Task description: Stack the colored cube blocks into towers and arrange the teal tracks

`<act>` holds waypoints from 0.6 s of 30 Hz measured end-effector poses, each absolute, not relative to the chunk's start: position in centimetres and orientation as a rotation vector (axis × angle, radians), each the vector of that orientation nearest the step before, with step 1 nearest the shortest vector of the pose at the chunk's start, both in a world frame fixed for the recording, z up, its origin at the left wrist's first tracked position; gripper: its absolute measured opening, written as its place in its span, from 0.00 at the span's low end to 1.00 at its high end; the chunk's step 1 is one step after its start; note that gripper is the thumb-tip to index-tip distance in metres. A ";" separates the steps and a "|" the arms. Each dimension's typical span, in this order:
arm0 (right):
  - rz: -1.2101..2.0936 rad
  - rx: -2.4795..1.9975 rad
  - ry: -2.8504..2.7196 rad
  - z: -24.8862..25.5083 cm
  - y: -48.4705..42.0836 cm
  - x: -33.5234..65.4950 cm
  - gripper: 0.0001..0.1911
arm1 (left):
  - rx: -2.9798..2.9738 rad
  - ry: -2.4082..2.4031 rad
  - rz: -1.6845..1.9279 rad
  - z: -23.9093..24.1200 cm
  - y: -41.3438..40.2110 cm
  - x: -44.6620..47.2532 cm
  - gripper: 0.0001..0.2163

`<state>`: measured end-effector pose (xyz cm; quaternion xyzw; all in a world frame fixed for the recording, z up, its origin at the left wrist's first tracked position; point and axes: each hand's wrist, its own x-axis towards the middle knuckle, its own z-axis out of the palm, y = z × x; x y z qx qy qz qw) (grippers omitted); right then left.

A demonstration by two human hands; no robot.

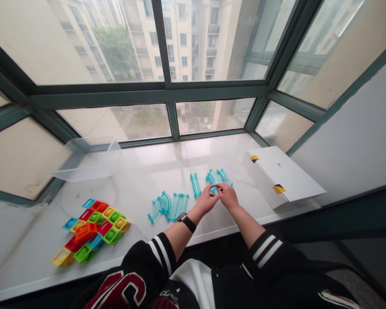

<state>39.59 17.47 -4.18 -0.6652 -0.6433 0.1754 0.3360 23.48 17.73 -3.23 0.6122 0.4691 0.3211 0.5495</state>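
My left hand (206, 200) and my right hand (227, 195) meet over the white marble sill, fingers pinched together on a small translucent teal track piece (214, 187). More teal track pieces lie just beyond them: a curved one (209, 176), another (224, 175) and a straight one (195, 184). To the left of my left hand rests a group of curved and straight teal track pieces (167, 205). A black watch sits on my left wrist.
A cluster of coloured plastic blocks (91, 228) lies at the near left of the sill. A clear plastic bin (88, 158) stands at the back left. A white box (281, 176) lies to the right. Window panes surround the sill.
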 end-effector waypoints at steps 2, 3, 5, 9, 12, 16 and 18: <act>0.461 -1.739 -1.683 -4.7 17.8 39.5 0.14 | 1.430 1.108 0.750 -3.5 18.0 23.6 0.26; 0.462 -1.737 -1.687 -4.9 18.0 39.4 0.14 | 1.424 1.110 0.748 -3.7 18.0 23.7 0.25; 0.466 -1.731 -1.697 -5.2 18.2 39.4 0.14 | 1.414 1.118 0.747 -4.0 18.1 23.7 0.25; 0.465 -1.719 -1.718 -5.7 18.5 39.3 0.14 | 1.412 1.135 0.758 -4.7 18.3 23.8 0.26; 0.459 -1.716 -1.723 -5.7 18.7 39.3 0.14 | 1.421 1.143 0.765 -5.2 18.4 23.8 0.26; 0.456 -1.727 -1.721 -5.4 18.5 39.2 0.13 | 1.417 1.145 0.765 -5.6 18.6 23.8 0.26; 0.454 -1.727 -1.727 -5.2 18.4 39.1 0.13 | 1.418 1.139 0.765 -5.6 18.6 23.8 0.26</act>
